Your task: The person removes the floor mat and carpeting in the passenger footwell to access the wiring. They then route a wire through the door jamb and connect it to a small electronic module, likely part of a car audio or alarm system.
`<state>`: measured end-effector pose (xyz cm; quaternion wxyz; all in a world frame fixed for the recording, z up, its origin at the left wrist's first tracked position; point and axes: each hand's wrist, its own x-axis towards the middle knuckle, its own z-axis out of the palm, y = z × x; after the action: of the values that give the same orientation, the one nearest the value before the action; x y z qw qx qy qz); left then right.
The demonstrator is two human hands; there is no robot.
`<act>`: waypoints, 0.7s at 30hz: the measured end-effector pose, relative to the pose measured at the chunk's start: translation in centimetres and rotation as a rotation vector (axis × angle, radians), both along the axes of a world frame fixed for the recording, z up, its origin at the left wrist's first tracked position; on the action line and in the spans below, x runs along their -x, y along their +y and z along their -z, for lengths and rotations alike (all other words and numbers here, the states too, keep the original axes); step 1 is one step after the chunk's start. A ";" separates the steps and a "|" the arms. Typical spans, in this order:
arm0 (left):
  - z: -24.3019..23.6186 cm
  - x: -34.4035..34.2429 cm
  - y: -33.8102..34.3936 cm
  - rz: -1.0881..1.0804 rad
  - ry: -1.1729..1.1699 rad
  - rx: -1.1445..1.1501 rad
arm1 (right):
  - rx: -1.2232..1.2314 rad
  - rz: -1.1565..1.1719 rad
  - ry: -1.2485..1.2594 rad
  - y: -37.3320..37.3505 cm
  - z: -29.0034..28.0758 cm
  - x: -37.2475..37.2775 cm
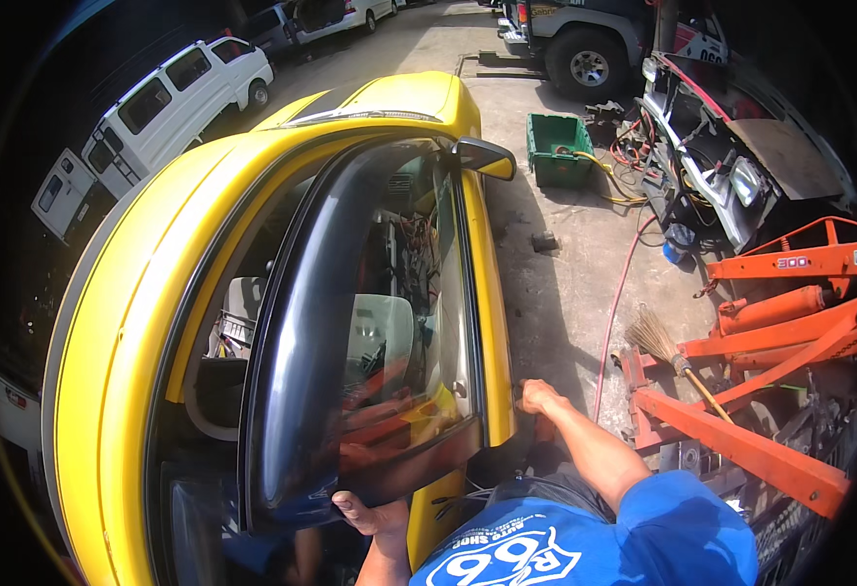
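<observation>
Looks like one ajar door point(488, 322) is being handled at the side of one yellow car point(106, 322); steady support seems called for next. Its rear edge point(438, 461) is met by the left hand point(375, 515), the right hand point(542, 397) is curled by the outer panel point(498, 410); whether either's fingers are clamped can't be told. Also counted: one side mirror point(487, 157), one green crate point(559, 172), one broom point(655, 337).

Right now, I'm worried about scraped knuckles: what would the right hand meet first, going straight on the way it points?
The yellow door panel, just up and left of the right hand. It looks very near, though depth is unclear, and whether they touch cannot be told.
</observation>
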<state>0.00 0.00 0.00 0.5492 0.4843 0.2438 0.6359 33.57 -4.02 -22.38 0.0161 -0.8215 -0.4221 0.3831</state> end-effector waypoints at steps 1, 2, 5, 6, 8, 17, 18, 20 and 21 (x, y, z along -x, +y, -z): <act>-0.3 0.1 0.0 0.032 0.046 -0.017 | -0.139 -0.019 -0.016 -0.8 -3.7 0.7; -0.3 -0.6 -1.0 0.017 0.003 0.027 | -0.245 -0.030 -0.038 -1.8 -7.3 1.6; -0.2 -2.0 -3.4 0.133 -0.143 0.070 | -0.411 0.096 0.202 -5.5 -17.7 3.2; -0.1 -2.4 -3.2 0.184 -0.147 0.058 | -0.511 0.085 0.162 -4.7 -19.7 4.7; -0.1 -3.5 -3.3 0.295 -0.148 0.057 | -0.506 0.102 0.147 -6.4 -23.6 7.0; -2.2 -11.2 -7.0 0.921 -0.022 -0.075 | -0.724 0.241 -0.162 -18.2 -21.7 12.4; -2.7 -11.7 -7.1 0.983 0.014 -0.112 | -0.777 0.350 -0.225 -18.4 -20.4 12.3; -3.7 -13.1 -7.2 0.776 0.165 -0.603 | -0.866 0.545 -0.337 -18.8 -18.6 11.0; -4.0 -13.0 -7.2 0.811 0.193 -0.655 | -0.902 0.623 -0.381 -18.8 -18.0 9.9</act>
<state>13.02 -7.18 3.97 0.5461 0.7421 -0.1250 0.3680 23.64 -22.87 -4.34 0.4002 -0.8734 -0.2773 -0.0122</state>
